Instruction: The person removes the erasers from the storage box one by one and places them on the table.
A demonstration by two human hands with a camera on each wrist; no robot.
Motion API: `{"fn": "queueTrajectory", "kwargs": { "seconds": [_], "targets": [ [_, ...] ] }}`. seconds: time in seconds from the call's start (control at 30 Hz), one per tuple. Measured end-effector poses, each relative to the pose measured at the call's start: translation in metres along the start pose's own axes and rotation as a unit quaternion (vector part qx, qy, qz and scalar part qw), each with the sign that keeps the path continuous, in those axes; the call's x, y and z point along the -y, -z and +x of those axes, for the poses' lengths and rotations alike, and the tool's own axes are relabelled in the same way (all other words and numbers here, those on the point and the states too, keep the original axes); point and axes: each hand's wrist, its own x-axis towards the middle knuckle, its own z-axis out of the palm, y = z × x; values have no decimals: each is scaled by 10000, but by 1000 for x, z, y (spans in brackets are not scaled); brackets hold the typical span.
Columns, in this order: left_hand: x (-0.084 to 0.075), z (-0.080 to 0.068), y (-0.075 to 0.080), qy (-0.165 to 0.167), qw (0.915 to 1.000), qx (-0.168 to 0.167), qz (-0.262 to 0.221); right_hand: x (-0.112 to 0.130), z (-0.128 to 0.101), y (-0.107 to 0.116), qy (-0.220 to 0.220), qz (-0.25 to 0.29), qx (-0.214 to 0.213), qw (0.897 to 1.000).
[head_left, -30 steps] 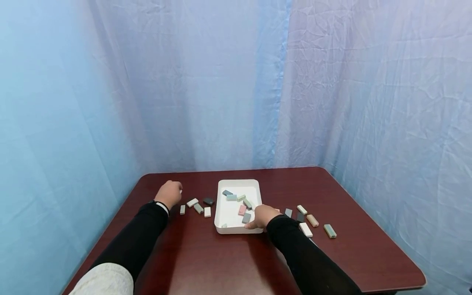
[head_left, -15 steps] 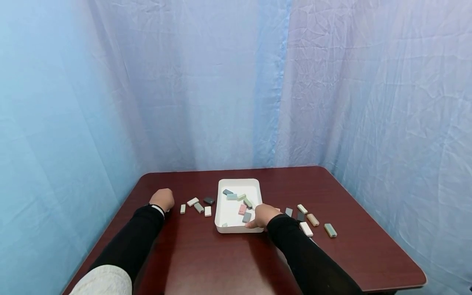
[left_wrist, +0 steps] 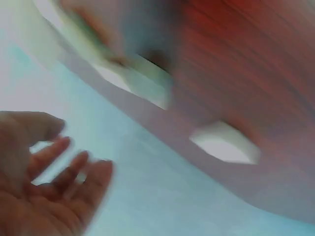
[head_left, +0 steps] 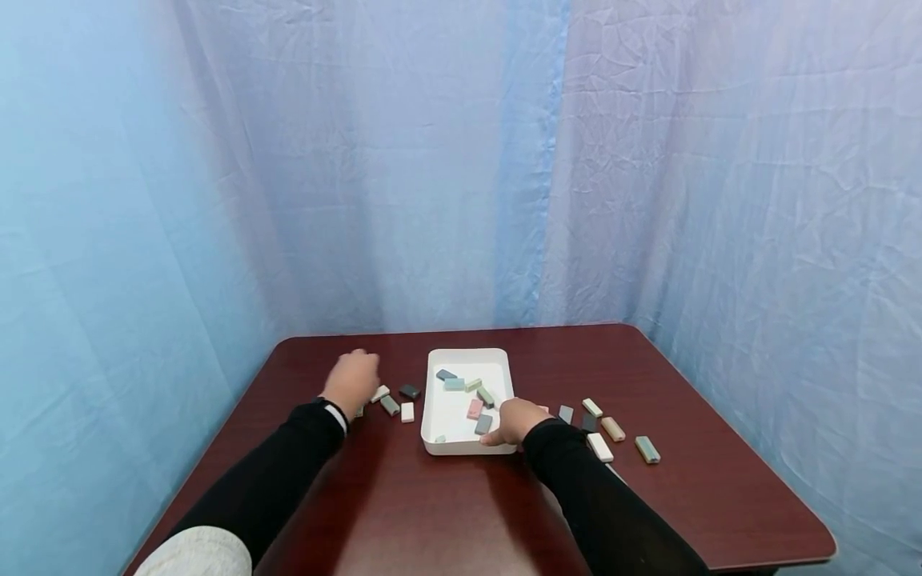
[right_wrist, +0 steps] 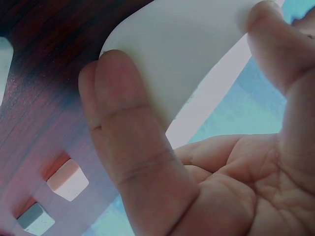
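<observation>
My left hand (head_left: 351,382) is over the table's left side, just left of a white block (head_left: 380,393). In the left wrist view, the fingers of the left hand (left_wrist: 59,182) are loosely bent with nothing between them and the thumb; two pale blocks blur past beyond. My right hand (head_left: 517,422) grips the near right corner of a white tray (head_left: 461,450). The right wrist view has its fingers (right_wrist: 125,93) along the tray wall and its thumb (right_wrist: 270,39) at the other side. Inside the tray lie several small blocks, among them a pink block (head_left: 475,409) and a grey block (head_left: 483,424).
Left of the tray are a dark block (head_left: 410,392), a grey-green block (head_left: 390,405) and another white block (head_left: 407,412). To the right several more lie scattered, including a beige block (head_left: 613,429) and a green block (head_left: 647,450). Curtains (head_left: 461,160) hang behind the table (head_left: 418,512).
My left hand first drew back to the left, then moved right and away from me, now partly covering the leftmost blocks. The right hand stays at the tray corner.
</observation>
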Motion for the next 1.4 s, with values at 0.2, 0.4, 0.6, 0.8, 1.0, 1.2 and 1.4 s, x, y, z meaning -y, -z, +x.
{"fn": "queueTrajectory", "kwargs": {
  "seconds": [0.2, 0.4, 0.6, 0.8, 1.0, 1.2, 1.4],
  "targets": [
    [-78, 4, 5, -2252, 9693, 772, -620, 1, -1, 1, 34, -98, 49, 9999],
    [-118, -5, 2, -2818, 9376, 1931, -646, 2, -4, 2, 78, -291, 20, 9995],
    [-128, -7, 5, -2365, 9345, 2526, -829, 4, -9, 5, 120, -271, -55, 9995],
    [-136, -7, 7, -1890, 9368, 2808, -890, 2, -8, 5, 125, -168, -59, 9998],
    [-140, -3, 6, -1380, 9408, 3021, -670, 3, -8, 5, 156, -212, -48, 9996],
    [-145, 3, 0, -1595, 9470, 2790, 13, 3, -9, 5, 164, -237, -45, 9996],
    [-150, 0, -3, -2050, 9529, 2236, -71, 1, -5, 5, 219, -346, -41, 9992]
  ]
}}
